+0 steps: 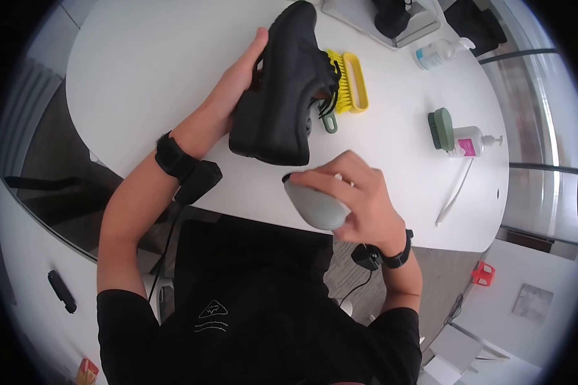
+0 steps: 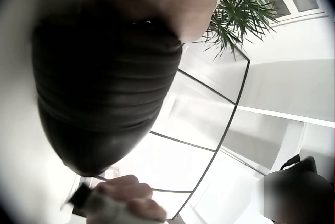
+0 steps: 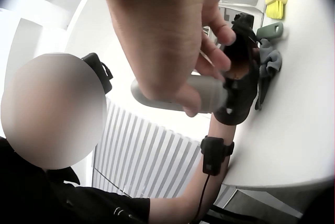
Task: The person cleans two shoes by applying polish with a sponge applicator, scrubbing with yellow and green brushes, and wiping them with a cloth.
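Note:
My left hand grips a black lace-up shoe over the table, its thumb along one side and the other fingers mostly hidden. In the left wrist view the shoe's rounded, creased black leather fills much of the picture. My right hand has its fingers round a smooth grey bottle with a small black tip. That tip points toward the shoe's near end, a short gap away in the head view. From the right wrist, the bottle lies across the palm, thumb below it.
Behind the shoe lie a yellow brush, a green handle and a grey cloth. To the right are a green brush and pump bottles. A tray holding a black item stands at the back.

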Demonstrator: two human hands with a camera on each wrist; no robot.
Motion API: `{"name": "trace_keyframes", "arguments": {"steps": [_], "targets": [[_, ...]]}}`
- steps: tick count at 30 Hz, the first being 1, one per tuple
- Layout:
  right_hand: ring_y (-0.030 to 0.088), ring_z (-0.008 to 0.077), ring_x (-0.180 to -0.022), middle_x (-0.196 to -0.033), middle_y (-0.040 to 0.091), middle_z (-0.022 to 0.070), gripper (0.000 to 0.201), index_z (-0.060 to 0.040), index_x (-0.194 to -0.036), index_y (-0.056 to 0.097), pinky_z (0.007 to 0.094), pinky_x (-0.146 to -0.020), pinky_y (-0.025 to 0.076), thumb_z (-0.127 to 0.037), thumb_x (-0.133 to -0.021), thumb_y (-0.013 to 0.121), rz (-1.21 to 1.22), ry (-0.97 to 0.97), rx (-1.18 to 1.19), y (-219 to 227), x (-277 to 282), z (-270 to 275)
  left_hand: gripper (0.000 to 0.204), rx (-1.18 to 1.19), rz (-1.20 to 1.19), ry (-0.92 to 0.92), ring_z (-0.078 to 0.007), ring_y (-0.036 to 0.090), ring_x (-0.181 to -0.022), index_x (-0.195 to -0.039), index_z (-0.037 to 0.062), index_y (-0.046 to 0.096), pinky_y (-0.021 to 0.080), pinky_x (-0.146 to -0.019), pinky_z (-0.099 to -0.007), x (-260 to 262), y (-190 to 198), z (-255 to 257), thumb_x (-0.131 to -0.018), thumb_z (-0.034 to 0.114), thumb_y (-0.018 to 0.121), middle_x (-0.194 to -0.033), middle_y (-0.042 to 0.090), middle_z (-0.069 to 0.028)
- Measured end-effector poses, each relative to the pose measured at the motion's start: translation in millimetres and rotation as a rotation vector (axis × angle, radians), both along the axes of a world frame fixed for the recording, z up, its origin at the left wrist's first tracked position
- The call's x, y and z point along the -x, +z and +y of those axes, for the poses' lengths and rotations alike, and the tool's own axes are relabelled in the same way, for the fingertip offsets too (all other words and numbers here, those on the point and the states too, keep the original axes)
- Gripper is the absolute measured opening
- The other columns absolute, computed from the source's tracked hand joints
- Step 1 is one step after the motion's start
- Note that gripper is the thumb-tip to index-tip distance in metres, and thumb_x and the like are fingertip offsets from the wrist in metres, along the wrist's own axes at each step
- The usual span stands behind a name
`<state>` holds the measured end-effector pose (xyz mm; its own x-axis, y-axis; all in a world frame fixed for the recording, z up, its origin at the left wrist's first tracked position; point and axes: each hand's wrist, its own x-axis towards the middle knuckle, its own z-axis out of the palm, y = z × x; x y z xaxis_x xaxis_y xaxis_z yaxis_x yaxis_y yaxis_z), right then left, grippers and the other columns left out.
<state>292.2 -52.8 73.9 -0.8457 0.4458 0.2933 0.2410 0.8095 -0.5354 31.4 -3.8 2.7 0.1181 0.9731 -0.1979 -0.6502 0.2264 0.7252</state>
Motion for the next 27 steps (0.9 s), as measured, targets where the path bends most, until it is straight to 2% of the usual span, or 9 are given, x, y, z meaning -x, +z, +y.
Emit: {"name": "trace_keyframes", "arguments": {"steps": [4, 6, 7, 13, 16, 17, 19, 24, 27], "targets": [[0.065, 0.0213, -0.079, -0.094, 0.07, 0.0038, 0.037, -0.0129, -0.12, 0.078, 0.03, -0.062, 0.051, -0.011, -0.083, 0.081, 0.032, -0.161, 0.115, -6.7, -24.8, 8.5, 0.078, -0.005, -0.126, 0.019, -0.0209, 0.072, -0.115, -0.149, -0.0012, 0.053, 0.059, -0.101, -0.0326, 7.4, 5.0, 1.7, -0.108, 0.065, 0.045, -0.134, 0.07, -0.0139], [0.06, 0.0082, -0.068, -0.093, 0.076, 0.0024, 0.036, -0.003, -0.118, 0.074, 0.0249, -0.059, 0.044, -0.02, -0.088, 0.086, -0.002, -0.516, 0.263, -6.6, -46.2, 23.5, 0.08, 0.022, -0.134, 0.03, -0.0214, 0.072, -0.113, -0.148, -0.0018, 0.054, 0.06, -0.1, -0.0325, 7.3, 8.1, 1.1, -0.108, 0.066, 0.045, -0.132, 0.07, -0.0142], [0.061, 0.0084, -0.07, -0.09, 0.077, 0.0066, 0.045, 0.0014, -0.123, 0.069, 0.0251, -0.059, 0.045, -0.025, -0.091, 0.085, 0.059, -0.662, 0.377, -12.2, -57.4, 36.5, 0.081, 0.061, -0.143, 0.051, -0.0219, 0.073, -0.112, -0.147, -0.0023, 0.055, 0.06, -0.098, -0.0324, 7.7, 9.5, -0.2, -0.107, 0.068, 0.046, -0.131, 0.071, -0.0145], [0.06, 0.0113, -0.062, -0.076, 0.074, 0.0097, 0.058, 0.0037, -0.13, 0.065, 0.0284, -0.058, 0.048, -0.041, -0.096, 0.08, -0.038, -0.923, 0.521, -47.4, -111.7, 92.3, 0.078, 0.046, -0.329, -0.101, -0.0221, 0.068, -0.122, -0.15, 0.0038, 0.055, 0.055, -0.107, -0.0355, 9.9, 11.2, -5.3, -0.107, 0.069, 0.045, -0.138, 0.068, -0.0131], [0.06, 0.014, -0.056, -0.068, 0.069, 0.0073, 0.059, 0.0005, -0.135, 0.064, 0.0298, -0.057, 0.048, -0.042, -0.097, 0.078, -0.113, -1.008, 0.271, -50.4, -106.1, 86.3, 0.08, 0.026, -0.129, 0.008, -0.0216, 0.066, -0.125, -0.151, 0.0047, 0.054, 0.054, -0.109, -0.0349, -0.5, 20.1, -5.9, -0.106, 0.07, 0.046, -0.14, 0.066, -0.0121], [0.06, 0.014, -0.056, -0.068, 0.069, 0.0073, 0.059, 0.0005, -0.135, 0.064, 0.0298, -0.057, 0.048, -0.042, -0.097, 0.078, -0.105, -1.008, 0.266, -49.5, -102.8, 82.0, 0.08, 0.018, -0.125, 0.007, -0.0216, 0.066, -0.125, -0.151, 0.0047, 0.054, 0.054, -0.109, -0.0349, -2.9, 22.0, -6.9, -0.106, 0.07, 0.046, -0.14, 0.066, -0.0121], [0.06, 0.0159, -0.054, -0.064, 0.064, 0.0055, 0.057, -0.0048, -0.14, 0.062, 0.0294, -0.056, 0.048, -0.037, -0.096, 0.08, -0.084, -1.0, -0.064, -35.9, -82.7, 68.9, 0.081, 0.022, -0.096, 0.025, -0.0204, 0.065, -0.126, -0.153, 0.0057, 0.053, 0.052, -0.109, -0.0333, -6.4, 23.8, -7.6, -0.105, 0.071, 0.046, -0.142, 0.065, -0.0109], [0.066, 0.0191, -0.053, -0.065, 0.066, 0.0037, 0.062, -0.0107, -0.14, 0.059, 0.0291, -0.055, 0.051, -0.033, -0.089, 0.088, 0.089, -0.293, 0.3, 8.3, 2.8, 9.7, 0.081, -0.017, -0.022, 0.018, -0.0195, 0.062, -0.129, -0.154, 0.0065, 0.051, 0.051, -0.11, -0.0336, -12.7, 11.3, -5.7, -0.106, 0.071, 0.044, -0.144, 0.063, -0.0092], [0.067, 0.026, -0.053, -0.066, 0.07, 0.0071, 0.045, -0.0071, -0.119, 0.065, 0.0315, -0.054, 0.05, -0.032, -0.089, 0.088, 0.084, -0.288, 0.315, 5.1, 23.8, 9.9, 0.084, -0.028, 0.008, 0.003, -0.0202, 0.061, -0.129, -0.156, 0.0065, 0.048, 0.049, -0.111, -0.0342, -7.1, 6.9, -6.5, -0.106, 0.073, 0.042, -0.146, 0.061, -0.0083]]}}
